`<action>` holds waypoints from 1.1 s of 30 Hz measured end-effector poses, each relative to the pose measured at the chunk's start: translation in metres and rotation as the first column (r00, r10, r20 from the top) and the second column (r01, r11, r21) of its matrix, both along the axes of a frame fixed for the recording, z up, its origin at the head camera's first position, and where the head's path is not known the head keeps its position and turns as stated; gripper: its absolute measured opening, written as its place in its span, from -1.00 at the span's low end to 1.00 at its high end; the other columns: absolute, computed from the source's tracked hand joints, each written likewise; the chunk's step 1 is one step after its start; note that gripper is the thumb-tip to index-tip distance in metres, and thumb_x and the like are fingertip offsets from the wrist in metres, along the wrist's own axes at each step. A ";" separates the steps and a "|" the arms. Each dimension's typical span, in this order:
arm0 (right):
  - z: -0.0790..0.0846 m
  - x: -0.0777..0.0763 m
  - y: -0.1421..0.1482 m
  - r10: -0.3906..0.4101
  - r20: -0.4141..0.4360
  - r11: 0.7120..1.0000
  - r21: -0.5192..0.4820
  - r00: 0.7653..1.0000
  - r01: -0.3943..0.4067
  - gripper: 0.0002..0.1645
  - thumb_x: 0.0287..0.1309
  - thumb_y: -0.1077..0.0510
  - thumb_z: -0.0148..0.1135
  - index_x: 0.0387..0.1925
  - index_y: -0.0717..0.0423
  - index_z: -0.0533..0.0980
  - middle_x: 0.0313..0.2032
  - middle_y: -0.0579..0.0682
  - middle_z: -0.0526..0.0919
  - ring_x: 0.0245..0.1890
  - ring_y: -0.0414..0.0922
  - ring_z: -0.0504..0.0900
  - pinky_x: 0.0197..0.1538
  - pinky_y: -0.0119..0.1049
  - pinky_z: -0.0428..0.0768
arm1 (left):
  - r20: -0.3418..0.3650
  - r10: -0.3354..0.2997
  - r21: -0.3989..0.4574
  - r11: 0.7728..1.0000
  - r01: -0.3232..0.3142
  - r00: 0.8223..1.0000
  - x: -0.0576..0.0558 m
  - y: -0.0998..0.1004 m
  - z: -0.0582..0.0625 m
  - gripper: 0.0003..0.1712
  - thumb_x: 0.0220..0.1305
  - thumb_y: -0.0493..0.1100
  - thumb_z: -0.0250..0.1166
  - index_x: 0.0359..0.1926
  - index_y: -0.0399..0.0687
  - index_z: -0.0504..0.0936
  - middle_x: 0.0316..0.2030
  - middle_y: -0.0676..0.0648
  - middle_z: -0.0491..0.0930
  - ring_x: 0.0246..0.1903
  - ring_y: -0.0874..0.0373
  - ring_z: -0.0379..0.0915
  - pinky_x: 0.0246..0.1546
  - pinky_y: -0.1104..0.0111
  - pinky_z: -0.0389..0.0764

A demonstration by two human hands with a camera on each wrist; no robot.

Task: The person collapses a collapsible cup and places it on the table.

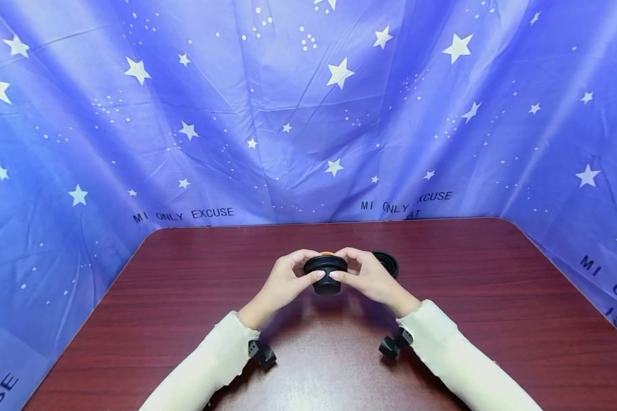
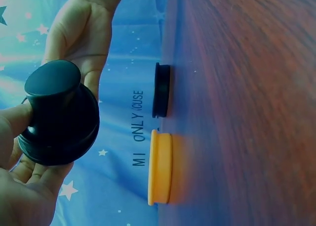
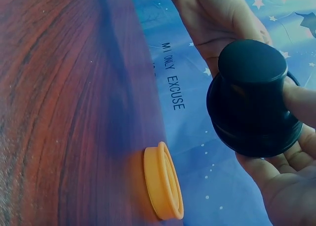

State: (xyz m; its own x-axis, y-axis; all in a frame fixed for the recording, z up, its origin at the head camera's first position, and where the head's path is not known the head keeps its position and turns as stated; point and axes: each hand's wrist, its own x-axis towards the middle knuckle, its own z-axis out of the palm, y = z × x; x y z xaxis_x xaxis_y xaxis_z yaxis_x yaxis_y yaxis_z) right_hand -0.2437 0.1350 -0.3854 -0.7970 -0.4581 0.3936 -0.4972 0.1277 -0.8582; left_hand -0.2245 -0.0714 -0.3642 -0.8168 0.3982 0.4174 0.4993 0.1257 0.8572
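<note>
Both hands hold a black round cup-like piece (image 1: 327,279), with a wide rim on top and a narrower smooth end below, raised above the table. My left hand (image 1: 287,278) grips its left side, thumb on the near face and fingers behind the rim. The right hand (image 1: 374,278) grips the right side the same way. Each wrist view shows the black piece (image 2: 61,119) (image 3: 253,100) from its narrow end, with both hands around it. Its exact kind cannot be told, and its inside is hidden.
An orange flanged ring-shaped piece (image 2: 161,167) stands on the table behind the hands, mostly hidden in the head view. Beside it lies a low black ridged round piece (image 1: 389,262). The reddish-brown wooden table (image 1: 185,274) meets a blue star-patterned curtain (image 1: 288,114) at its far edge.
</note>
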 end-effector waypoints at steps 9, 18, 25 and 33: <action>0.001 0.000 -0.002 -0.091 -0.054 0.994 0.046 0.994 0.094 -0.83 0.12 0.40 0.23 -0.20 0.33 0.51 -0.32 0.11 0.60 -0.36 -0.26 0.55 -0.32 -0.37 0.57 | -0.035 0.054 0.008 0.999 -0.054 0.998 0.000 0.001 -0.001 -0.71 0.22 -0.36 0.25 -0.02 -0.35 0.57 -0.28 -0.24 0.65 -0.32 0.29 0.54 -0.25 0.35 0.62; 0.006 0.003 0.000 -0.168 -0.028 0.984 -0.068 0.985 0.166 -0.79 0.16 0.32 0.24 -0.15 0.30 0.52 -0.40 0.01 0.57 -0.46 -0.27 0.51 -0.39 -0.43 0.52 | 0.051 -0.014 0.150 0.989 0.006 0.999 -0.019 -0.003 -0.023 -0.60 0.26 -0.40 0.19 0.14 -0.30 0.48 -0.17 -0.31 0.60 -0.17 0.26 0.52 -0.14 0.43 0.55; 0.005 0.003 -0.002 -0.168 -0.029 0.983 -0.080 0.985 0.166 -0.79 0.17 0.30 0.23 -0.15 0.31 0.53 -0.40 0.03 0.57 -0.43 -0.26 0.51 -0.36 -0.44 0.51 | -0.013 0.038 0.152 0.988 -0.036 0.999 -0.020 -0.001 -0.025 -0.63 0.24 -0.34 0.25 0.08 -0.26 0.53 -0.23 -0.27 0.61 -0.21 0.17 0.54 -0.20 0.43 0.58; 0.002 0.003 -0.001 -0.124 0.033 0.991 -0.046 0.992 0.125 -0.75 0.26 0.25 0.14 -0.07 0.29 0.52 -0.30 0.11 0.63 -0.34 -0.25 0.57 -0.23 -0.32 0.57 | -0.036 0.121 0.090 0.989 -0.118 0.992 -0.015 0.000 -0.018 -0.64 0.22 -0.38 0.25 0.06 -0.36 0.55 -0.26 -0.28 0.65 -0.29 0.24 0.56 -0.27 0.41 0.59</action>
